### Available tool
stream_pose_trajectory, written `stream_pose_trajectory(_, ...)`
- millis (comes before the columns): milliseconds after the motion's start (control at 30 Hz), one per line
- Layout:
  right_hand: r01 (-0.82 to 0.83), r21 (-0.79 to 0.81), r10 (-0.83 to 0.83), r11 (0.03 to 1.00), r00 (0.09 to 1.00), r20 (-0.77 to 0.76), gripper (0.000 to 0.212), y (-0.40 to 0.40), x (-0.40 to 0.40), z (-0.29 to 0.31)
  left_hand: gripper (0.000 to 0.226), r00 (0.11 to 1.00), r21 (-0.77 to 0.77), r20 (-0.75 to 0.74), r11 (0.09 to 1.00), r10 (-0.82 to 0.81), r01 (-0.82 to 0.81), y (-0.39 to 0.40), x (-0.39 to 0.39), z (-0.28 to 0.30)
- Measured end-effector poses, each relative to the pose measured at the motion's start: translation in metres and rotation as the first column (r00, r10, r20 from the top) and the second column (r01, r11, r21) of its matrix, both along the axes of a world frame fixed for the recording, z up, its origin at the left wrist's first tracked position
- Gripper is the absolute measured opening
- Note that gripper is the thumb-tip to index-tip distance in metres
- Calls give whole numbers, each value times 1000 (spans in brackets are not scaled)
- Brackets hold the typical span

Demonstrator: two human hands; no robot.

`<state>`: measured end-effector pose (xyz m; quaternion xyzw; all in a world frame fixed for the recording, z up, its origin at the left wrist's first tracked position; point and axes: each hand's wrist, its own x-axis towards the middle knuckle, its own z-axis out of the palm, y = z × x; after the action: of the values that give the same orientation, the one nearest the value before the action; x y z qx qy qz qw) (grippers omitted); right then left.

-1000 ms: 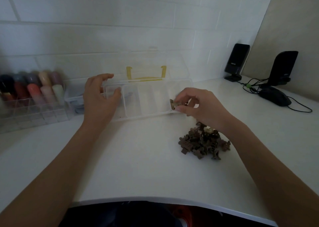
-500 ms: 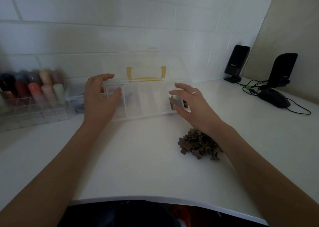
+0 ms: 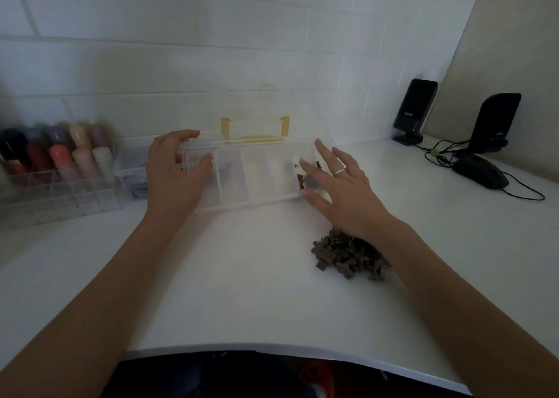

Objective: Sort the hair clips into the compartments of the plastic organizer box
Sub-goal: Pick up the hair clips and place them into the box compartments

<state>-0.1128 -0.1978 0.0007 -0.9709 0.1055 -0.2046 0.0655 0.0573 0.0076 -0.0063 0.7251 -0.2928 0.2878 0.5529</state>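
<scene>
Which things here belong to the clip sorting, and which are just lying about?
Part of the job:
organizer box
pile of hair clips
clips in the rightmost compartment
left hand holding the box
right hand

Lying about:
nail polish rack
two speakers
mouse

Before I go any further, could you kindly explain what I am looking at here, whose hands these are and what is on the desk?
There is no machine: a person wears a camera on the head, looking forward and down at their own two bare hands.

On the white desk stands a clear plastic organizer box, lid open, with several compartments. The left hand grips its left end. The right hand, fingers straight and holding nothing, is at the box's right end, where a few brown hair clips lie in the rightmost compartment. A pile of brown hair clips waits on the desk, nearer the person.

To the left is a clear rack of lipsticks; to the right, two black speakers and a computer mouse.
</scene>
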Motion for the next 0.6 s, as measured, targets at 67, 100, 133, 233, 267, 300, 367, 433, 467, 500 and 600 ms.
stream_pose_trajectory(67,-13,26,12,1000,999,37,49,-1,0,1,36,1000,-4,-3,1000,-2,2,0,0,0)
stream_pose_trajectory(100,-25,26,24,999,998,57,45,-1,0,1,37,1000,-5,-6,1000,-3,3,0,0,1)
stream_pose_trajectory(133,-37,22,36,999,996,77,41,-1,0,2,37,1000,-6,-11,1000,-5,5,0,1,1)
stream_pose_trajectory(233,-83,43,74,996,979,188,21,-2,-2,6,37,1000,-3,-13,1000,-6,5,0,1,0)
stream_pose_trajectory(267,-109,62,93,992,969,229,14,-3,-4,9,37,1000,-1,-11,1000,-4,4,0,1,0)
stream_pose_trajectory(300,-128,85,103,988,962,251,12,-3,-5,12,36,1000,2,-11,1000,0,0,0,1,0)
stream_pose_trajectory(367,-121,118,91,986,967,238,18,-3,-9,20,36,1000,5,-12,1000,7,-7,0,2,0)
stream_pose_trajectory(433,-75,145,57,987,991,125,26,-2,-15,28,36,1000,0,-8,1000,4,-4,0,2,0)
stream_pose_trajectory(467,-39,136,36,990,999,29,31,-2,-18,31,36,1000,-2,-7,1000,1,-1,0,1,1)
stream_pose_trajectory(500,8,96,0,995,997,-81,36,-2,-20,34,36,1000,-1,-5,1000,-2,2,0,1,1)
stream_pose_trajectory(600,144,-106,-166,984,954,-251,46,-7,-21,35,36,1000,2,-10,1000,-1,1,0,1,1)
